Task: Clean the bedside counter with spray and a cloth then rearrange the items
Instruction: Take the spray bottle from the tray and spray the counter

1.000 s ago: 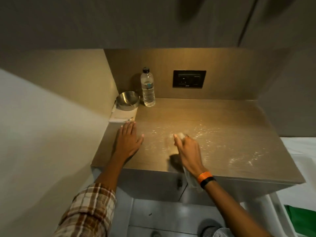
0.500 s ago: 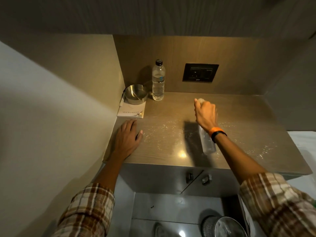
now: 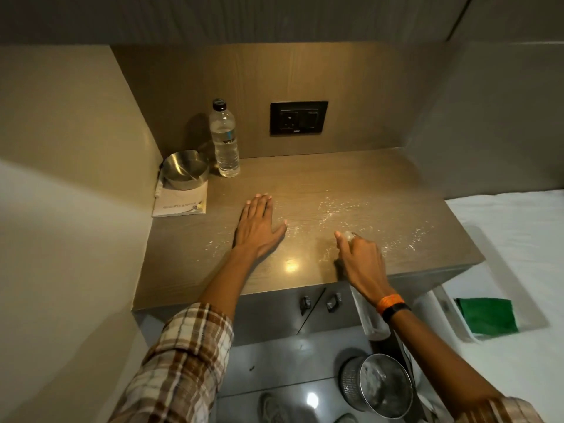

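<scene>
Near right, the green cloth [image 3: 486, 315] lies on the bed [image 3: 503, 239], handy for the wiping to come. At the near edge of the surface [image 3: 335, 178], the right hand [image 3: 363, 261] has its grip curled round the spray bottle [image 3: 370, 315], nozzle seemingly pointing far, body hanging below the wrist. The left hand [image 3: 258, 227] lies flat, fingers straight, bracing among the droplets [image 3: 335, 209]. Booklet [image 3: 181, 203], metal bowl [image 3: 184, 169] and water bottle [image 3: 224, 138] crowd the far-left corner, clear of the spray.

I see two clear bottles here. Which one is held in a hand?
The spray bottle, gripped by the right hand, tilted over the front edge of the counter. The other, a black-capped water bottle, stands upright and untouched at the back.
</scene>
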`<act>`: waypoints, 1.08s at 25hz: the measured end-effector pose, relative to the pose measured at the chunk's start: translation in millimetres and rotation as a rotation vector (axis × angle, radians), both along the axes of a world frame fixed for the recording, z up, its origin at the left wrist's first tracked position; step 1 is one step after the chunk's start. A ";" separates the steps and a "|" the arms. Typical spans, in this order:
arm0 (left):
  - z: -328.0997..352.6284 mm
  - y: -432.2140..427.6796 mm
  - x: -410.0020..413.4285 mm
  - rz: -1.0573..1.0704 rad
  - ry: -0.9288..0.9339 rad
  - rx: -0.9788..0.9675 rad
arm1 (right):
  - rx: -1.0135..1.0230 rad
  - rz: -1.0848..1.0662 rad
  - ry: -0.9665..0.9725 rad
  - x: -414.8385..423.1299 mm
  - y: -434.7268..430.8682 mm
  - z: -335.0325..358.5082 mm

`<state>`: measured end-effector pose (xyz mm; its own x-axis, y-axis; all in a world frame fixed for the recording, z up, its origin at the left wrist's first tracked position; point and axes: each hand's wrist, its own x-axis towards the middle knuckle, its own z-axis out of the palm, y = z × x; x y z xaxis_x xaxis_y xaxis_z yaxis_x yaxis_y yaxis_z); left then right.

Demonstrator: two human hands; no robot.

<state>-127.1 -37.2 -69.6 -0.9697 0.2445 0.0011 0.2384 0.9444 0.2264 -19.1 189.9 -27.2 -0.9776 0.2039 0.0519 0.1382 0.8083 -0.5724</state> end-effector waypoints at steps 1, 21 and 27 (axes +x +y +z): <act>-0.9 10.5 -3.7 -0.013 -0.015 -0.004 | -0.009 -0.020 -0.011 1.9 5.7 -0.3; -13.4 50.9 -13.6 0.052 0.045 0.007 | 0.004 -0.205 0.059 31.8 100.2 -20.6; -2.3 127.0 -11.6 -0.111 0.084 -0.008 | -0.106 -0.286 0.223 1.2 130.2 0.6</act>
<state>-138.7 89.8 -71.9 -0.9331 0.3510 0.0784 0.3596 0.9127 0.1941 -17.9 320.1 -26.6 -0.8473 0.4829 0.2211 0.2125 0.6898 -0.6922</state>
